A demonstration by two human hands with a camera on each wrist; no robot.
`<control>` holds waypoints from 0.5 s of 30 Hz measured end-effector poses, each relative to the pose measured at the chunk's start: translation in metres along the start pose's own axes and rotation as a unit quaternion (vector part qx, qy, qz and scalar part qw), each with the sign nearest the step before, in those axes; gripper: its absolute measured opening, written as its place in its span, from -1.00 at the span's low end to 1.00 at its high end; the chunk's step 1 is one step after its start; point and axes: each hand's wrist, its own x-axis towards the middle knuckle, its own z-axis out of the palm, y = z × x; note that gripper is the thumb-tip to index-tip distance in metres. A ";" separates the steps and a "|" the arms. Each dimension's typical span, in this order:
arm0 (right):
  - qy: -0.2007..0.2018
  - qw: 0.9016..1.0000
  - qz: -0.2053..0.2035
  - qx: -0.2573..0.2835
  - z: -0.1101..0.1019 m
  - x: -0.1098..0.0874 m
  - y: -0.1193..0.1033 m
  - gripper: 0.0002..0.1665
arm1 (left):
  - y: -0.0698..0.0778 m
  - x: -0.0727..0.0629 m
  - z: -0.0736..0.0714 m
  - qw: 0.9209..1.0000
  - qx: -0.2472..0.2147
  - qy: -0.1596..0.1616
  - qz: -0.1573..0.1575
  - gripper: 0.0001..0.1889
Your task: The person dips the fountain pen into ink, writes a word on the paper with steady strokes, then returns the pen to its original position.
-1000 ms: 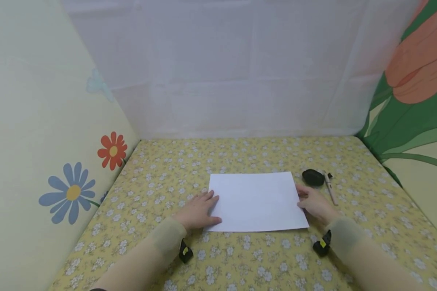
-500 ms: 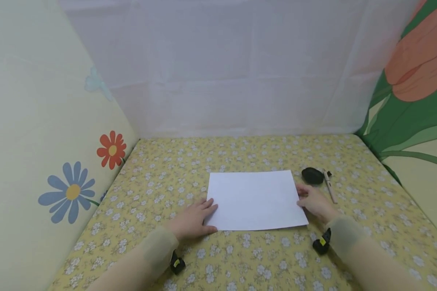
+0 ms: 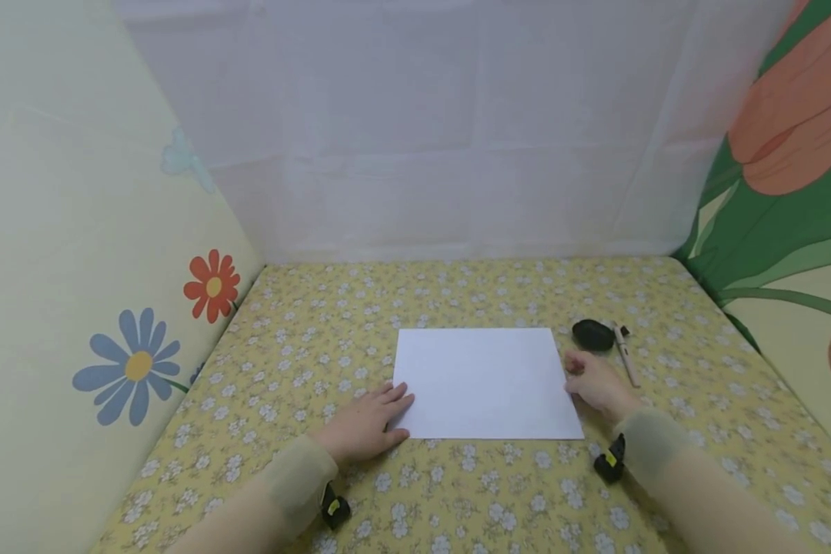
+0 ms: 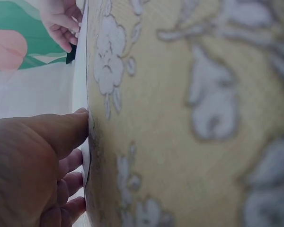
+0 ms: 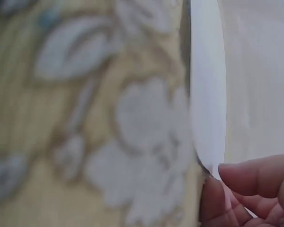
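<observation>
Left hand [image 3: 363, 422] lies spread on paper [image 3: 485, 385], 8 o'clock | right hand [image 3: 599, 385] pinches 3 o'clock edge | done: laid flat; top unmarked, pen [image 3: 626, 360] untouched

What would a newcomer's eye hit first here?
Probably the blank white rectangular sheet of paper, centred on the yellow flower-printed table covering, with the bare left hand at its left edge and the bare right hand at its right. Next, likely the large orange tulip print at upper right in the head view, then the small black oval object just beyond the right hand.
</observation>
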 end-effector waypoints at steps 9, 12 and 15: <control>-0.011 0.998 -0.004 -0.066 -0.012 -0.015 -0.002 -0.23 | -0.006 0.003 0.004 1.000 0.004 0.006 0.016 -0.34; 0.000 0.997 -0.007 -0.075 -0.017 -0.021 -0.002 -0.26 | -0.006 0.003 0.005 1.000 0.003 0.005 0.011 -0.33; 0.026 0.996 -0.009 -0.083 -0.024 -0.022 0.003 -0.31 | -0.007 0.004 0.005 1.000 0.001 0.004 0.009 -0.33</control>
